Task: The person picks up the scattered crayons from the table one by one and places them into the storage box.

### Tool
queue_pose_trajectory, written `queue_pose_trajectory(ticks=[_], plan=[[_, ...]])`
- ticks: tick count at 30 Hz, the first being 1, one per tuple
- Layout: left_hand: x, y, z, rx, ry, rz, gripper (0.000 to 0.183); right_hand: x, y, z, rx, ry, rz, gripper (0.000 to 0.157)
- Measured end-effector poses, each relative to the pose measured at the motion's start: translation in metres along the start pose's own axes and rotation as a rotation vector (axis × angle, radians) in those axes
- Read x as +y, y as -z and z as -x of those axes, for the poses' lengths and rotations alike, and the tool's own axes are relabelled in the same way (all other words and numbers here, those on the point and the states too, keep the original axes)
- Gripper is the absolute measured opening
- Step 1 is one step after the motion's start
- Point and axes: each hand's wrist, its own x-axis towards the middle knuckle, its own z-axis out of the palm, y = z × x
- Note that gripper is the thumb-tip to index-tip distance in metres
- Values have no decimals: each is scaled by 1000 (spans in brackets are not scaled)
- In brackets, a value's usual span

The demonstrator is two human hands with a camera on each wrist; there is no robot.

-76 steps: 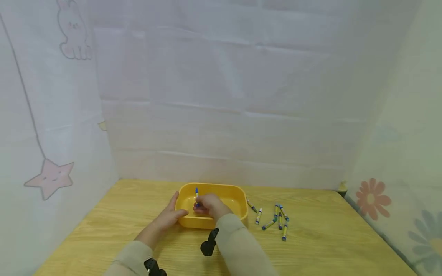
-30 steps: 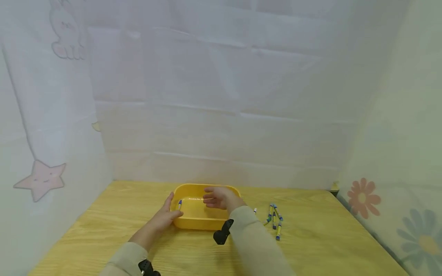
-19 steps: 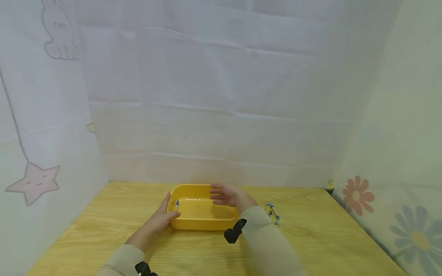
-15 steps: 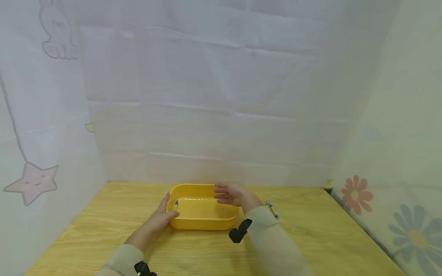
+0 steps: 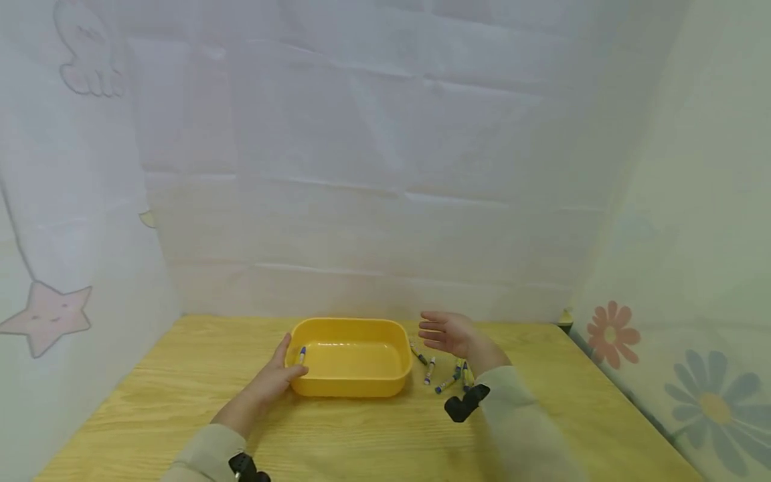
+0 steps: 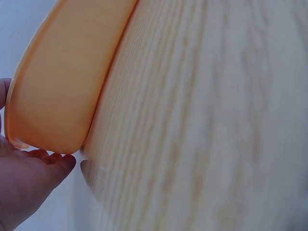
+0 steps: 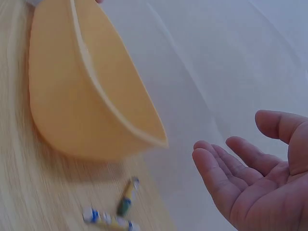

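Note:
A yellow plastic tub (image 5: 349,387) stands on the wooden table in the head view. My left hand (image 5: 271,381) holds its left end, thumb at the rim and fingers along the outer wall, as the left wrist view also shows. Inside, by that end, lies one crayon (image 5: 302,355) with a blue tip. My right hand (image 5: 448,331) is raised beyond the tub's right end, fingers loosely extended and nothing held. Beneath and beside it lie several crayons, among them a white-ended crayon (image 5: 430,370) and a dark green-tipped crayon (image 7: 127,197). The right arm hides part of the group.
The table (image 5: 337,442) has a white cloth wall (image 5: 361,201) behind it and cloth at both sides. Black wrist cameras sit at both cuffs, one camera (image 5: 466,404) on the right arm.
My right hand has let go of the blue-tipped crayon inside the tub and moved right, out past the rim, above the loose crayons. My left hand stays on the tub.

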Motion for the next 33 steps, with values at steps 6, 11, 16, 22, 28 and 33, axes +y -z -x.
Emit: queue_pose_trajectory(ticks=[6, 11, 16, 22, 28, 33], plan=[[-3, -1, -2, -29, -10, 35, 95, 11, 42, 19, 65, -14, 8, 60], [-4, 0, -1, -28, 1, 60, 95, 22, 65, 29, 116, -54, -1, 62], [-4, 2, 2, -23, -5, 48, 95, 37, 78, 29, 198, -106, 2, 61], [-6, 3, 1, -26, -21, 55, 96, 62, 85, 20, 297, -85, 95, 61], [-8, 3, 1, -14, -26, 50, 95, 82, 84, 17, 370, -87, 211, 57], [-8, 4, 3, -12, -20, 40, 95, 92, 79, 14, 406, -100, 230, 56]])
